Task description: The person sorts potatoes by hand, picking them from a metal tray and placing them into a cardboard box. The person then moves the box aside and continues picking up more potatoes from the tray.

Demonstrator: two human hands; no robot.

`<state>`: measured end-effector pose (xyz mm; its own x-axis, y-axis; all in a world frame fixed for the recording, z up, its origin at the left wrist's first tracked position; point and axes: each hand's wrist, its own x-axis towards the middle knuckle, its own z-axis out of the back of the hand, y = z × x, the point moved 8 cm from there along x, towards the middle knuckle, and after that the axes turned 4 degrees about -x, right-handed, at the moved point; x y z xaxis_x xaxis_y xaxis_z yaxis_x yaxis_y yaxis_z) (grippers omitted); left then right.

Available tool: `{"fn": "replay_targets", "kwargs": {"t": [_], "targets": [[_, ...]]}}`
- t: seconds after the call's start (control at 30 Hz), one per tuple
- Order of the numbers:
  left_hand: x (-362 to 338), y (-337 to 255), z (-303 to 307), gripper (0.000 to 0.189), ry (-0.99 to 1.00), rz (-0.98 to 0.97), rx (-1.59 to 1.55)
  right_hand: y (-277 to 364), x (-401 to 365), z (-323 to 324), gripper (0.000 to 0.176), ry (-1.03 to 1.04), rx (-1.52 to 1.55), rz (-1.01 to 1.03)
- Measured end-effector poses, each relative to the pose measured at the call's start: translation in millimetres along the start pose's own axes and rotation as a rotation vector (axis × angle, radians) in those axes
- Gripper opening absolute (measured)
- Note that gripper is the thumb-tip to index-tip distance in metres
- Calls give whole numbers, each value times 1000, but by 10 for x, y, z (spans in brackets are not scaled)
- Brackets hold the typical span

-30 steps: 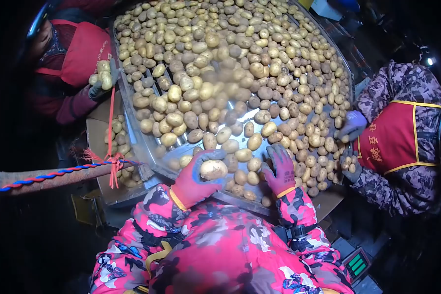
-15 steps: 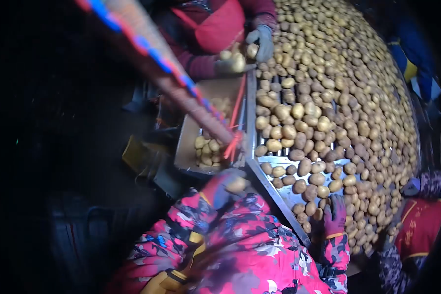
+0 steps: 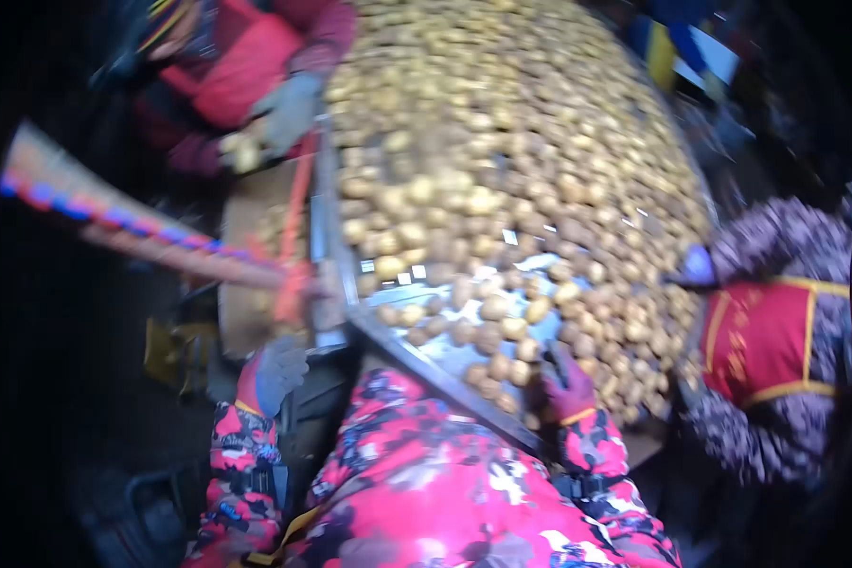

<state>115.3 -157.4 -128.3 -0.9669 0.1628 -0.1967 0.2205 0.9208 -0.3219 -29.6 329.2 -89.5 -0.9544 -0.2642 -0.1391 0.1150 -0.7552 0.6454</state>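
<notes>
My left hand (image 3: 279,372), in a grey glove, is at the near end of a cardboard box (image 3: 246,222). It is blurred, so neither its finger positions nor anything inside it can be made out. My right hand (image 3: 566,381), in a purple and dark glove, reaches over the near corner of the sorting table, touching or close to potatoes (image 3: 525,350). Its fingers appear apart, with no potato visibly gripped. Loose potatoes lie on the bare metal plate (image 3: 435,350) left of that hand, and a dense layer covers the surface beyond.
A metal rim (image 3: 445,386) runs in front of my body. A patterned strap or post (image 3: 151,222) slants to the box, near a red tie (image 3: 293,284). One co-worker's gloved hand (image 3: 292,109) is at the upper left; another co-worker in a red apron (image 3: 757,341) stands right.
The view has swung, shifting the table leftward. My left hand, which held a potato before, has moved left and away from my body toward the box. My right hand stays among the potatoes.
</notes>
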Motion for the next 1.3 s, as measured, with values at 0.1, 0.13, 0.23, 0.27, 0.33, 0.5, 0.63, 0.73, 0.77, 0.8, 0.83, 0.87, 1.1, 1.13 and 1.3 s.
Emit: {"fn": "replay_targets", "kwargs": {"t": [0.1, 0.13, 0.23, 0.27, 0.33, 0.5, 0.63, 0.73, 0.77, 0.8, 0.83, 0.87, 1.1, 1.13, 1.3], "targets": [[450, 147, -446, 50, -360, -44, 679, -108, -307, 54, 50, 23, 90, 18], [774, 154, -641, 51, -286, -105, 1071, -139, -440, 125, 51, 39, 76, -35], [1605, 371, -1448, 56, -81, -544, 2141, -459, -908, 123, 54, 0, 108, -94], [1832, 590, -1525, 60, -88, -504, 2321, -439, -1076, 209, 54, -4, 58, -217], [2207, 1264, -1453, 77, -11, 149, 2352, -502, -1421, 252, 51, -67, 23, -256], [1579, 2902, -1903, 74, 786, 90, 2212, -582, -2068, 412, 52, -174, 43, -425], [1388, 3129, -2153, 57, 1352, -240, 2026, -789, -2199, 484, 55, -272, -2, -403], [1639, 2579, -1952, 55, 1072, -213, 2176, -766, -1991, 536, 61, -374, -187, -344], [1667, 2317, -1803, 55, 923, -179, 2257, -683, -1826, 554, 64, -370, -237, -304], [1665, 2036, -1681, 58, 785, -215, 2319, -601, -1608, 562, 67, -361, -278, -254], [1664, 1736, -1590, 61, 645, -259, 2380, -483, -1409, 534, 70, -356, -318, -199], [1703, 1463, -1558, 64, 459, -239, 2448, -372, -1225, 491, 73, -319, -330, -154], [1733, 774, -1253, 61, -26, -402, 2527, -1090, -273, 1272, 93, -620, -610, -420], [1735, 771, -1220, 61, -7, -413, 2479, -1373, -141, 1405, 96, -666, -537, -447], [1703, 667, -1165, 70, -67, -338, 2427, -1811, 665, 1258, 66, -815, 790, -251]]}}
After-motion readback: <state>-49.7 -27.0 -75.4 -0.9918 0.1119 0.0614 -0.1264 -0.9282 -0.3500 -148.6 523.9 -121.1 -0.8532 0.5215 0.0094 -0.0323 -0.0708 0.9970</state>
